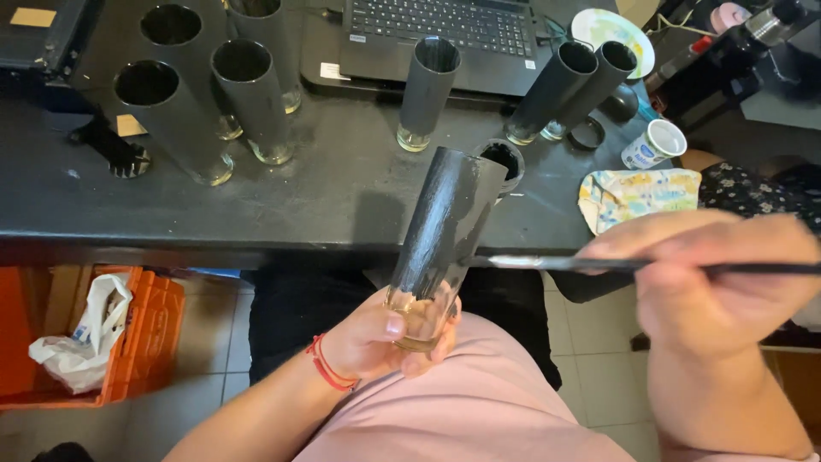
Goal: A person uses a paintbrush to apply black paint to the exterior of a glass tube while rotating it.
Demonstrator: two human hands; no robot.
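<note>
My left hand (372, 338) grips the clear bottom of a tall glass (440, 231) whose sides are coated in black paint; the glass tilts away from me over my lap. My right hand (718, 282) holds a thin black paintbrush (547, 263) level, and its tip touches the glass's lower right side. A red string bracelet sits on my left wrist. On the black table (325, 197) beyond stand several more black-painted glasses (248, 98), upright with clear bases.
A small open pot of black paint (505, 160) stands just behind the held glass. A laptop (445, 34), a paint-stained cloth (637, 195), a small white cup (654, 144) and a palette plate (611, 30) lie on the table. An orange crate (128, 342) sits on the floor at left.
</note>
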